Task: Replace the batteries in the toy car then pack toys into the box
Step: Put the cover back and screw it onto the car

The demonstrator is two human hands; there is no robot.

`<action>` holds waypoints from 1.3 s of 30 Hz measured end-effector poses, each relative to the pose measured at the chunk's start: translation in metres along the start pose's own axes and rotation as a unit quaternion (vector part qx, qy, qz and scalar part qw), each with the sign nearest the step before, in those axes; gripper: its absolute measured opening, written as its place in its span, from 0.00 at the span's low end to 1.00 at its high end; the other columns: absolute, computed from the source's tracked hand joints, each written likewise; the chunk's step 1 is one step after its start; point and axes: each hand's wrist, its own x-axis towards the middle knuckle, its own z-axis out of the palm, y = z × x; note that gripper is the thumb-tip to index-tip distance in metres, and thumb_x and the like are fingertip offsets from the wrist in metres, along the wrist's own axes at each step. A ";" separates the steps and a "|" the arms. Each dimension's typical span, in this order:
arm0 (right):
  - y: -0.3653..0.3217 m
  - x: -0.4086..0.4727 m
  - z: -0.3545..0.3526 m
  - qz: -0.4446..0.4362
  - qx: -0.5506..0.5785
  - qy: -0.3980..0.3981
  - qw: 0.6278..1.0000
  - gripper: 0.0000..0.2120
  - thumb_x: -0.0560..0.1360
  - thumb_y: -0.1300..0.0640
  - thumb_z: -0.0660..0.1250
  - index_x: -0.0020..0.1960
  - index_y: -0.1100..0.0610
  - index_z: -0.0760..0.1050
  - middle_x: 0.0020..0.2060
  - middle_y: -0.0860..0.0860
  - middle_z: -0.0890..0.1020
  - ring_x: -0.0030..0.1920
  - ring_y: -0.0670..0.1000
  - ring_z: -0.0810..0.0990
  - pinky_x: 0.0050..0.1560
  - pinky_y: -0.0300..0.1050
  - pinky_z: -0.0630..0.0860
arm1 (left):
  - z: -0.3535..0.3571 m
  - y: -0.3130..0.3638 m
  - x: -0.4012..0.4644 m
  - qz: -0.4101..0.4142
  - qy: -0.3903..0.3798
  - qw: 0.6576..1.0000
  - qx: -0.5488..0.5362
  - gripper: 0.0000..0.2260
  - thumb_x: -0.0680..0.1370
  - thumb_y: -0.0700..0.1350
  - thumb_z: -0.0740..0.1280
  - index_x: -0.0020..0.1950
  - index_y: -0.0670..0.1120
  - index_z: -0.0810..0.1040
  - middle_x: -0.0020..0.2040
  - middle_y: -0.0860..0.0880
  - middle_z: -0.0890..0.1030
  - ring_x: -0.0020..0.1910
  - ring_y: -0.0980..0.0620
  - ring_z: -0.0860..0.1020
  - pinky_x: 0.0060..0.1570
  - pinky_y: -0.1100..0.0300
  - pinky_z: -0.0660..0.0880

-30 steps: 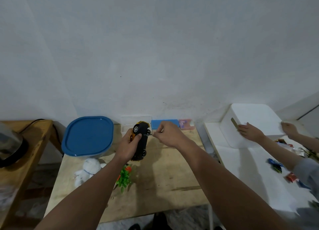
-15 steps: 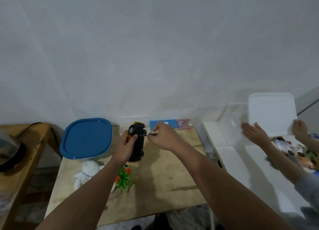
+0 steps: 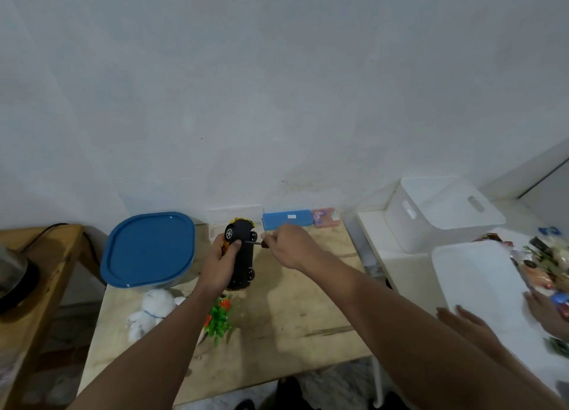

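Observation:
The toy car (image 3: 243, 260) is yellow with a black underside and stands on end above the wooden table (image 3: 301, 314), underside facing me. My left hand (image 3: 219, 266) grips its left side, thumb across the chassis. My right hand (image 3: 284, 247) pinches a small screwdriver (image 3: 254, 242) whose tip touches the car's underside. A clear box with a blue lid (image 3: 149, 249) stands at the table's back left. A white plush toy (image 3: 154, 309) and a green plastic plant toy (image 3: 219, 317) lie under my left forearm.
A blue case (image 3: 288, 219) and a pink packet (image 3: 326, 217) sit against the wall. On the white table to the right, another person's hands (image 3: 468, 320) hold a white lid beside a white bin (image 3: 443, 212) and several small packets (image 3: 545, 261). A wooden stand (image 3: 46, 255) is at left.
My hands and the car have stayed nearly still, the screwdriver still at the underside. On the right, the other person took the lid off the white bin and brought it down to the table.

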 end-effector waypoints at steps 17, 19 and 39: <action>0.001 0.007 -0.007 -0.032 0.024 0.064 0.997 0.14 0.78 0.44 0.67 0.44 0.54 0.77 0.37 0.49 0.79 0.40 0.51 0.79 0.36 0.44 0.72 | -0.004 -0.001 0.016 0.013 -0.023 1.000 0.013 0.10 0.86 0.51 0.64 0.65 0.51 0.77 0.56 0.44 0.84 0.56 0.42 0.83 0.58 0.41 0.81; -0.002 0.005 -0.005 -0.049 -0.028 0.076 0.995 0.19 0.81 0.42 0.61 0.44 0.56 0.77 0.36 0.51 0.79 0.39 0.53 0.78 0.36 0.46 0.71 | -0.004 -0.001 0.015 0.011 -0.020 1.000 0.009 0.10 0.86 0.52 0.64 0.65 0.51 0.77 0.56 0.43 0.84 0.57 0.40 0.83 0.60 0.37 0.80; 0.002 -0.001 -0.013 -0.067 0.032 0.098 0.992 0.13 0.79 0.41 0.64 0.44 0.50 0.74 0.32 0.45 0.76 0.34 0.47 0.76 0.34 0.45 0.70 | -0.012 0.015 0.010 0.022 -0.010 0.999 0.022 0.09 0.85 0.53 0.64 0.63 0.55 0.79 0.53 0.49 0.85 0.53 0.47 0.84 0.46 0.54 0.78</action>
